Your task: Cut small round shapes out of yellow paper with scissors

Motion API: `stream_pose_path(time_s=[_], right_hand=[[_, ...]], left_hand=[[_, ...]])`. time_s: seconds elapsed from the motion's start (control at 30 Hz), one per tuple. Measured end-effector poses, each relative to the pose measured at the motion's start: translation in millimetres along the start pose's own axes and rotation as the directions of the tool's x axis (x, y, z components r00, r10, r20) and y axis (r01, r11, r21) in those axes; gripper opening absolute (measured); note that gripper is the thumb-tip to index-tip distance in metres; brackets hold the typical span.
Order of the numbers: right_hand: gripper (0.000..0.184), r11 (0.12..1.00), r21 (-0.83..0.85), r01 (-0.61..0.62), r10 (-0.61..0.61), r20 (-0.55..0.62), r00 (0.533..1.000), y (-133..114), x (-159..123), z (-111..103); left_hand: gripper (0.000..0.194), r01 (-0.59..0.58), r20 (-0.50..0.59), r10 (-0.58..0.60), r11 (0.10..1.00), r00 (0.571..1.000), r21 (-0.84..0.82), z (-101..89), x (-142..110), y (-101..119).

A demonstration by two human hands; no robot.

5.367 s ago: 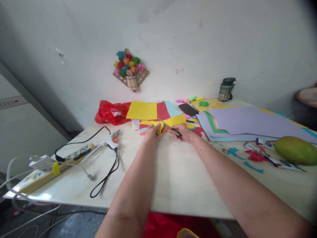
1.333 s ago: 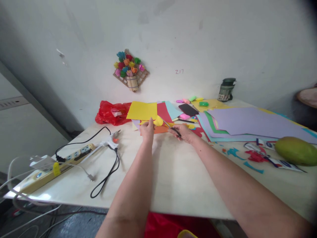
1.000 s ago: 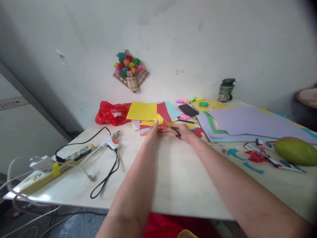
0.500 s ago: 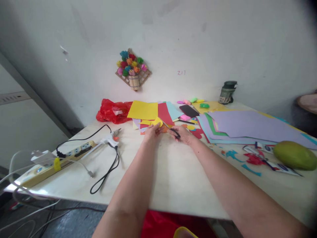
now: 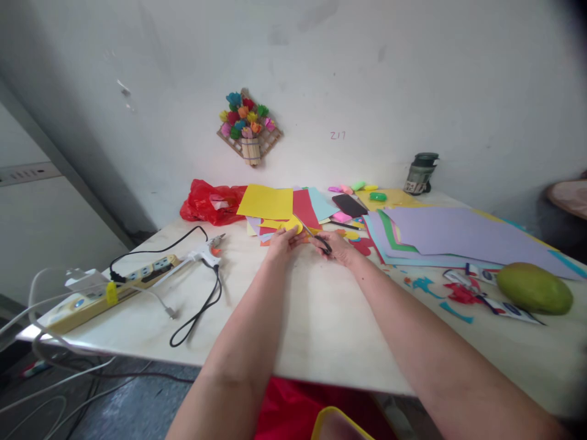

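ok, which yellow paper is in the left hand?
The small rounded piece, gripped by the left hand beside the scissors. The square sheet behind it and the yellow sheet near the bottle are unheld.

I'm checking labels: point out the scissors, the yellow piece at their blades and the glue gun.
Scissors (image 5: pixel 326 245), head view: black handle.
Yellow piece (image 5: pixel 296 224), head view: rounded part.
Glue gun (image 5: pixel 208 253), head view: white body.

The scissors (image 5: pixel 325 244) (black-handled) slant beside the rounded yellow paper (image 5: pixel 296 225).
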State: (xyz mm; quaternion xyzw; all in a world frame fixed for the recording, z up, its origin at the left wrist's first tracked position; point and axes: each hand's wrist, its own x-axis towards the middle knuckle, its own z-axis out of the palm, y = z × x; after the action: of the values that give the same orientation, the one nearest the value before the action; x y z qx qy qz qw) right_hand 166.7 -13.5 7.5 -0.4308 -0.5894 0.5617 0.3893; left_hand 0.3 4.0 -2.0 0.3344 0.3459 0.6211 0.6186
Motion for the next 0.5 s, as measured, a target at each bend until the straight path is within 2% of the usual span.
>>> stream_pose_path(time_s=[0.27, 0.5], right_hand=[[0.037, 0.999, -0.013, 0.049, -0.049, -0.008, 0.999, 2.8, 2.1, -0.1], [0.035, 0.996, -0.035, 0.080, -0.080, -0.022, 0.997, 5.5, 5.5, 0.2]], left_hand=[[0.016, 0.006, 0.020, -0.005, 1.000, 1.000, -0.013, -1.3, 0.0, 0.8], [0.011, 0.033, -0.025, -0.034, 0.999, 0.999, -0.034, 2.5, -1.5, 3.8]])
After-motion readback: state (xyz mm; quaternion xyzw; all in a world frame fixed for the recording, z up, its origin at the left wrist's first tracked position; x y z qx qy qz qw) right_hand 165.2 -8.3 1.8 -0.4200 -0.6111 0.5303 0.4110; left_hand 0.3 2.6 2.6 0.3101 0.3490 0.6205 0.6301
